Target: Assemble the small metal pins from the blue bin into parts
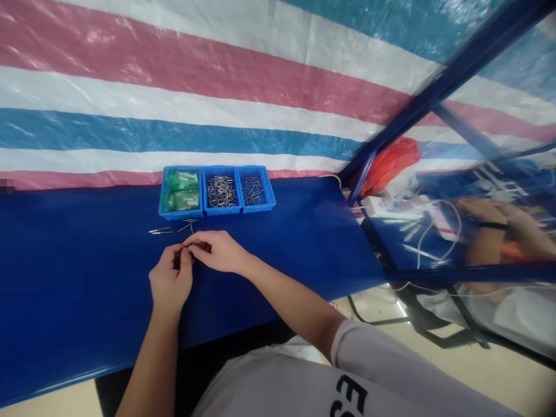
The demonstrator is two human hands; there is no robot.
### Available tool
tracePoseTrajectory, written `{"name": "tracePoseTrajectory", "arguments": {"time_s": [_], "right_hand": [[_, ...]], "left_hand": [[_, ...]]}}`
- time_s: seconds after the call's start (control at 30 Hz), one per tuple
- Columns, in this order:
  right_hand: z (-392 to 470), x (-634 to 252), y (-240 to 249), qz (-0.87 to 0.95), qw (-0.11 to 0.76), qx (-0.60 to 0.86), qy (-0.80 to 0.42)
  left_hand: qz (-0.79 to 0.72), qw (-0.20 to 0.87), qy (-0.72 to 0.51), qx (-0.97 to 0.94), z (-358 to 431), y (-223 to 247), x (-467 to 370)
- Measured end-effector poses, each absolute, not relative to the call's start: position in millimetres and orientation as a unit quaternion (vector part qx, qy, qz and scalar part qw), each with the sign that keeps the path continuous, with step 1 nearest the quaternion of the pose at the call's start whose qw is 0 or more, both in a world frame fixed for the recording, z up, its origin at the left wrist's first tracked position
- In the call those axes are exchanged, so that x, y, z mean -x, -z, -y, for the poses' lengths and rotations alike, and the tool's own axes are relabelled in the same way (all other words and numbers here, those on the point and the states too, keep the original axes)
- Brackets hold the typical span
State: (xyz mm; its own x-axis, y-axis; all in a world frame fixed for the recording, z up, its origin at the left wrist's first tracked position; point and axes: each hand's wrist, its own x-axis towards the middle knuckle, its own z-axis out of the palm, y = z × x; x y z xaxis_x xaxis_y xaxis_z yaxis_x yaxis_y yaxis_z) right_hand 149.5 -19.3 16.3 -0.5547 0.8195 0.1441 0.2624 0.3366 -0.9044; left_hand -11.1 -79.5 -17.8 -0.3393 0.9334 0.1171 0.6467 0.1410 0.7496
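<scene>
My left hand (171, 275) and my right hand (219, 250) meet over the blue table, fingertips pinched together. Whatever lies between them is too small and too covered to make out. Just beyond my fingers, a few thin metal pins (189, 226) lie loose on the tabletop, with more long thin metal pins (160, 230) to their left. Behind these stand three joined blue bins. The left bin (182, 216) holds green-tinted plastic bags with pale pieces. Many short metal pins (221, 191) fill the middle bin, and fewer metal pins (252, 190) lie in the right one.
A striped plastic sheet (174, 92) hangs behind the blue table (78, 260). To the right rises a blue metal frame (417, 92). Beyond it are a red bag (391, 165), white cables, and another person's blurred arms (499, 231) at a neighbouring table.
</scene>
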Motion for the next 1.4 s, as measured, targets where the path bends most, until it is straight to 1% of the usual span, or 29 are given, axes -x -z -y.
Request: {"name": "tracePoseTrajectory", "arguments": {"time_s": [0.63, 1.4], "right_hand": [[19.0, -148.4, -14.9, 0.755, 0.319, 0.354, -0.45], [19.2, -148.7, -17.3, 0.757, 0.304, 0.36, -0.452]], "left_hand": [[-0.736, 0.192, -0.363, -0.538, 78.4, 19.9, 12.5], [-0.734, 0.191, -0.368, -0.538, 78.4, 18.8, 11.8]]}}
